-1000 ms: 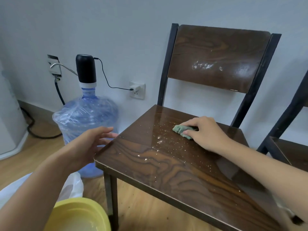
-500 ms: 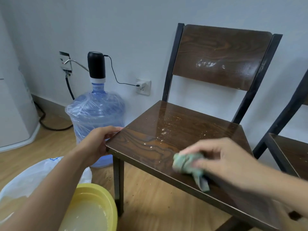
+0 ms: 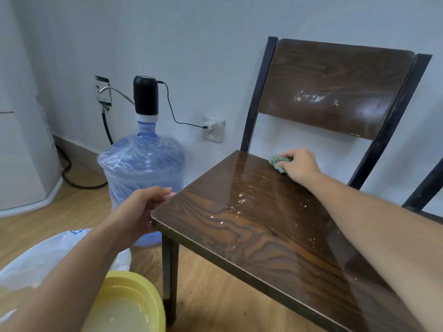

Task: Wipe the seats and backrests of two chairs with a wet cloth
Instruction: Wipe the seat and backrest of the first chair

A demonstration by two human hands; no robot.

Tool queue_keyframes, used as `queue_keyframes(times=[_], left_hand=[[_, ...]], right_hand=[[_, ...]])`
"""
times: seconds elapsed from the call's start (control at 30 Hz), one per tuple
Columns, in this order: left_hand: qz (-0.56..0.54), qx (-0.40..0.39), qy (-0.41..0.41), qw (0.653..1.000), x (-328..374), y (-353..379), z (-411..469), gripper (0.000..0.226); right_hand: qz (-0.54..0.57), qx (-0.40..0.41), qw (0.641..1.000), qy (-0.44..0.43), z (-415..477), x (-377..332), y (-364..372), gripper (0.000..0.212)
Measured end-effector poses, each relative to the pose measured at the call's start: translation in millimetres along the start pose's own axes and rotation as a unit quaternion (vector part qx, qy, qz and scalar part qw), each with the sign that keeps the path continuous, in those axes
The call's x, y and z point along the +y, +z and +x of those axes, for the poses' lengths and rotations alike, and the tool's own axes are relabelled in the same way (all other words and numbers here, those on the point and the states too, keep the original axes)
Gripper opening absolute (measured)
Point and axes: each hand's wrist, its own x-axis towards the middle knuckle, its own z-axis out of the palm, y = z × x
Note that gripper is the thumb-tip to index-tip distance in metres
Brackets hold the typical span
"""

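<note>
1. The right hand [image 3: 298,165] lies at the far edge of the chair seat [image 3: 251,226], just below the gap under the backrest [image 3: 335,89]; its fingers [image 3: 285,155] are curled down over a bunched green cloth [image 3: 275,161], pressing it flat against the wood; the cloth shows only at the left of the hand.

2. The left hand [image 3: 141,212] is at the near-left corner of the seat; its fingers are half curled, the tips touching the seat edge; whether they truly grip the edge or merely steady it cannot be told; they hold nothing else.

3. Condition of the seat: a wet sheen runs down the middle; pale crumbs and specks lie scattered across the centre and toward the right side; judged unfinished.

4. Condition of the backrest: whitish smears sit in its middle; judged not yet wiped.

5. A second chair [image 3: 426,188] shows only as a dark frame at the right edge; its state cannot be assessed.

6. A yellow basin [image 3: 148,291] of cloudy water stands on the floor, near left, beside a white plastic bag [image 3: 48,257]; a water bottle [image 3: 141,168] with pump stands against the wall.

7. Judgement: the task is in its early part; most of it is outstanding.
</note>
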Motion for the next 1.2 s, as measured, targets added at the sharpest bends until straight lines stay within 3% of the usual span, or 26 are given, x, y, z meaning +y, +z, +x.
queue_keyframes(times=[0.17,0.4,0.57,0.63,0.77,0.87,1.0,1.2], left_hand=[[0.0,-0.006,0.019,1.0,-1,1,-2,0.052],[-0.016,-0.001,0.032,0.999,4,13,-11,0.04],[-0.012,0.021,0.024,0.999,5,13,-12,0.037],[-0.003,0.03,0.021,0.999,5,11,-10,0.041],[0.007,0.029,0.016,0.999,3,6,-8,0.052],[0.001,0.023,0.018,1.0,2,6,-9,0.043],[-0.018,-0.008,0.023,1.0,0,5,-8,0.044],[-0.042,-0.013,0.019,0.999,-6,5,-7,0.042]], right_hand=[[0.033,-0.059,0.991,-0.113,-52,-35,11,0.029],[0.081,-0.171,0.954,-0.231,-177,-67,-23,0.033],[0.116,-0.305,0.92,-0.219,-227,-70,-73,0.04],[0.121,-0.26,0.938,-0.193,-203,-59,-81,0.038],[0.042,-0.072,0.992,-0.096,-95,-25,-63,0.03],[-0.03,0.019,0.999,-0.026,-20,-13,-37,0.025],[-0.002,0.033,0.999,0.001,16,-34,13,0.026],[0.027,0.016,0.998,-0.055,2,-55,49,0.024]])
